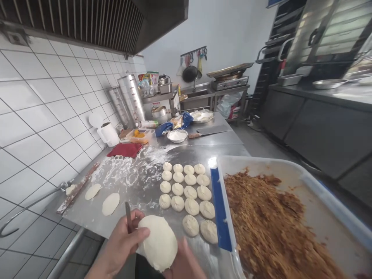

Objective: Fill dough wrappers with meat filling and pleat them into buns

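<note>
My left hand (pixel 120 244) grips a round filled dough ball (pixel 158 242) near the bottom edge, thumb on top, with a thin metal utensil (pixel 128 217) tucked between its fingers. My right hand (pixel 186 263) cups the same dough ball from below right. Just beyond lie rows of several shaped dough buns (pixel 187 192) on the floured steel table (pixel 139 182). To the right sits a large white tub (pixel 261 164) of brown minced filling (pixel 270 224) with a blue rim.
Two flat dough discs (pixel 110 203) and a wooden rolling pin (pixel 78 188) lie at the left by the tiled wall. Farther back are a red cloth (pixel 124 150), a white jug (pixel 108 134), a flour bowl (pixel 177 135), a cleaver (pixel 209 131) and stacked steamers (pixel 132 97).
</note>
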### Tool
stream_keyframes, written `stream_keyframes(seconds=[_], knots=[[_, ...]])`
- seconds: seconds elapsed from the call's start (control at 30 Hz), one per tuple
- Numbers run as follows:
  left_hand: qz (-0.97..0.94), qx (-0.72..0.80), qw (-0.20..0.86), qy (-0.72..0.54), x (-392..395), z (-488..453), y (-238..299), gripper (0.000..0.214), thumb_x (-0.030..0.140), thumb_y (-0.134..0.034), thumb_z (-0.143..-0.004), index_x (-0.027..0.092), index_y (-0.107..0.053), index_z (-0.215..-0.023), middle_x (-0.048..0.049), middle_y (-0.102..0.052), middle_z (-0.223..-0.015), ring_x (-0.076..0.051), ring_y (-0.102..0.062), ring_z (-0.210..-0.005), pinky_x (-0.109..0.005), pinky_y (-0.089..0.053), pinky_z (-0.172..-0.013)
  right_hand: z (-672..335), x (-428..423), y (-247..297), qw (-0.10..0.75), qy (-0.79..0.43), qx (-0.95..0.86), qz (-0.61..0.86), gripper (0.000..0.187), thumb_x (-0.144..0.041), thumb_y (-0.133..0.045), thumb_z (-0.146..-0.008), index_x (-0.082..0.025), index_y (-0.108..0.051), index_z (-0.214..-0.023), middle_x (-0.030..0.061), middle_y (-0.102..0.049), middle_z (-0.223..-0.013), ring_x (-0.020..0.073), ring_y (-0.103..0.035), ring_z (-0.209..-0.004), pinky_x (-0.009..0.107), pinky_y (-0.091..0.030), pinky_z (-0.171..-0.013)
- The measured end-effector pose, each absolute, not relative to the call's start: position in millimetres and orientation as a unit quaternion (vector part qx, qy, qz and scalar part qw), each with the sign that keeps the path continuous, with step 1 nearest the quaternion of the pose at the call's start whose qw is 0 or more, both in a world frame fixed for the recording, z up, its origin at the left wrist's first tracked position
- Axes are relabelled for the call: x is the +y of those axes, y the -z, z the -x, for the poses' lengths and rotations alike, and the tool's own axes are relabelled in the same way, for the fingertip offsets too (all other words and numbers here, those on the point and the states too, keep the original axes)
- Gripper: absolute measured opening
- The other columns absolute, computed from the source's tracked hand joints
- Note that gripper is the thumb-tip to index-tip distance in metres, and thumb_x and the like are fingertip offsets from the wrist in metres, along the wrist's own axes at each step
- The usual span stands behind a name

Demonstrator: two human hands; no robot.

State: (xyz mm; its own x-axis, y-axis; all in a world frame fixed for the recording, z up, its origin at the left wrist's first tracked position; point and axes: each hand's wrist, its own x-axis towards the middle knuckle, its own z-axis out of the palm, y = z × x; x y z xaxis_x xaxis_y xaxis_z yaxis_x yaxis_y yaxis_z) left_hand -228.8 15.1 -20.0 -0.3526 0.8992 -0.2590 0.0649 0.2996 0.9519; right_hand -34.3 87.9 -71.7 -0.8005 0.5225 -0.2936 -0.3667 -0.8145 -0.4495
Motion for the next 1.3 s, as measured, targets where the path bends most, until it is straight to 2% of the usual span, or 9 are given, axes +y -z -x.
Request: stream_keyframes(seconds=[0.13, 0.23, 0.33, 0.5, 0.77, 0.83, 0.97, 1.1, 1.3], knots=[[-0.425, 0.801, 0.139, -0.398, 7.4, 182.5, 28.6, 0.040, 0.057, -0.075, -0.085, 0.027, -0.068, -0.111, -0.0047, -0.065, -0.099, -0.013, -0.048, -0.063, -0.026, -0.047, -0.061, 44.1, 88.7, 73.8, 0.278, -0.945, -0.111, 0.131, 0.067, -0.073, -0.069, -0.084, -0.023, -0.074, -0.128, 0.0101, -0.069, -0.141, 0.0342, -0.053, -0.140, 0.051, -0.040, -0.118], [-0.485, 0.781, 0.033, -0.391, 4.6, 152.5, 36.0, 0.040, 0.054, -0.073, -0.087, 0.034, -0.066, -0.120, -0.0073, -0.066, -0.114, -0.013, -0.048, -0.058, -0.029, -0.049, -0.057, 39.7, 82.9, 72.4, 0.308, -0.940, -0.077, 0.126, 0.057, -0.068, -0.068, -0.089, -0.025, -0.076, -0.126, 0.0076, -0.071, -0.137, 0.0331, -0.055, -0.138, 0.049, -0.042, -0.117], [-0.469, 0.788, 0.047, -0.395, 8.2, 128.5, 39.4, 0.046, 0.054, -0.068, -0.089, 0.033, -0.056, -0.128, -0.0089, -0.066, -0.109, -0.016, -0.052, -0.058, -0.030, -0.047, -0.051, 38.7, 73.6, 71.5, 0.310, -0.937, -0.062, 0.147, 0.062, -0.074, -0.067, -0.086, -0.031, -0.074, -0.130, 0.0070, -0.071, -0.137, 0.0348, -0.059, -0.131, 0.050, -0.047, -0.111], [-0.409, 0.819, 0.101, -0.389, 15.0, 114.1, 31.2, 0.040, 0.061, -0.058, -0.093, 0.032, -0.053, -0.122, -0.0085, -0.069, -0.110, -0.014, -0.056, -0.055, -0.029, -0.049, -0.049, 37.5, 61.0, 65.6, 0.303, -0.937, -0.033, 0.168, 0.066, -0.069, -0.066, -0.089, -0.035, -0.062, -0.145, 0.0088, -0.071, -0.136, 0.0367, -0.063, -0.124, 0.054, -0.049, -0.106], [-0.467, 0.795, 0.060, -0.382, 6.5, 124.0, 33.5, 0.026, 0.048, -0.054, -0.098, 0.033, -0.066, -0.116, -0.0028, -0.074, -0.088, -0.014, -0.050, -0.048, -0.028, -0.049, -0.052, 33.5, 59.6, 56.9, 0.367, -0.906, -0.071, 0.199, 0.061, -0.059, -0.072, -0.089, -0.029, -0.064, -0.142, 0.0058, -0.061, -0.152, 0.0313, -0.044, -0.149, 0.046, -0.039, -0.119], [-0.482, 0.782, 0.077, -0.387, 5.1, 125.8, 35.6, 0.028, 0.047, -0.056, -0.097, 0.034, -0.066, -0.120, -0.0046, -0.075, -0.098, -0.014, -0.051, -0.049, -0.029, -0.051, -0.052, 32.1, 61.4, 57.4, 0.369, -0.908, -0.055, 0.191, 0.061, -0.055, -0.075, -0.088, -0.031, -0.063, -0.143, 0.0052, -0.062, -0.151, 0.0312, -0.045, -0.148, 0.046, -0.040, -0.118], [-0.523, 0.765, 0.102, -0.363, 0.8, 127.8, 39.5, 0.046, 0.045, -0.067, -0.092, 0.036, -0.060, -0.137, -0.0091, -0.066, -0.137, -0.012, -0.052, -0.053, -0.029, -0.054, -0.051, 27.0, 69.4, 59.2, 0.368, -0.911, -0.062, 0.175, 0.048, -0.052, -0.079, -0.086, -0.028, -0.074, -0.127, 0.0067, -0.070, -0.141, 0.0319, -0.049, -0.145, 0.046, -0.044, -0.116], [-0.552, 0.759, 0.119, -0.324, -6.5, 137.8, 34.3, 0.054, 0.042, -0.069, -0.093, 0.040, -0.055, -0.145, -0.0086, -0.060, -0.146, -0.010, -0.053, -0.057, -0.027, -0.056, -0.054, 20.9, 76.2, 54.4, 0.330, -0.922, -0.075, 0.188, 0.047, -0.051, -0.075, -0.089, -0.023, -0.074, -0.127, 0.0098, -0.074, -0.133, 0.0354, -0.059, -0.133, 0.050, -0.053, -0.105], [-0.567, 0.746, 0.242, -0.253, -12.8, 159.4, 6.8, 0.050, 0.030, -0.066, -0.096, 0.045, -0.056, -0.143, -0.0023, -0.055, -0.152, -0.011, -0.060, -0.072, -0.024, -0.058, -0.069, 12.8, 82.4, 32.6, 0.318, -0.918, -0.093, 0.218, 0.055, -0.063, -0.073, -0.089, -0.020, -0.076, -0.124, 0.0098, -0.074, -0.134, 0.0331, -0.057, -0.137, 0.047, -0.045, -0.116]])
